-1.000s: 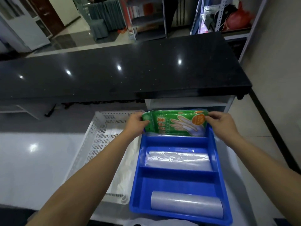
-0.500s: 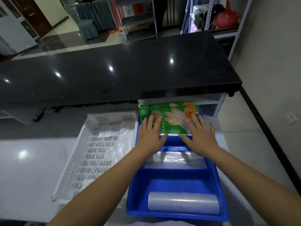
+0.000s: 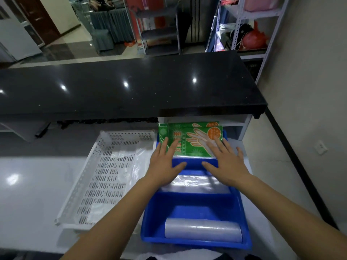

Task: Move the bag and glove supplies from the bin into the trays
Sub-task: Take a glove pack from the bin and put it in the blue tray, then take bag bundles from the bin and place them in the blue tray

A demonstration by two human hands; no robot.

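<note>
A green glove packet (image 3: pixel 191 137) lies flat in the far compartment of the blue divided tray (image 3: pixel 195 201). My left hand (image 3: pixel 165 162) rests flat on the packet's left part, fingers straight. On its right part lies my right hand (image 3: pixel 225 162), also flat with straight fingers. The middle compartment holds a clear folded bag stack (image 3: pixel 195 184). A roll of clear bags (image 3: pixel 202 230) lies in the near compartment. Left of the blue tray stands a white perforated bin (image 3: pixel 105 177) with thin clear plastic (image 3: pixel 135 166) inside.
A black stone countertop (image 3: pixel 131 87) overhangs just beyond the tray. The tray and bin sit on a glossy white surface (image 3: pixel 32 184). Metal shelving (image 3: pixel 249 30) stands at the back right, and a wall runs along the right.
One second ago both hands held the glove packet upright by its ends. They laid it down into the far compartment and now press flat on top of it.
</note>
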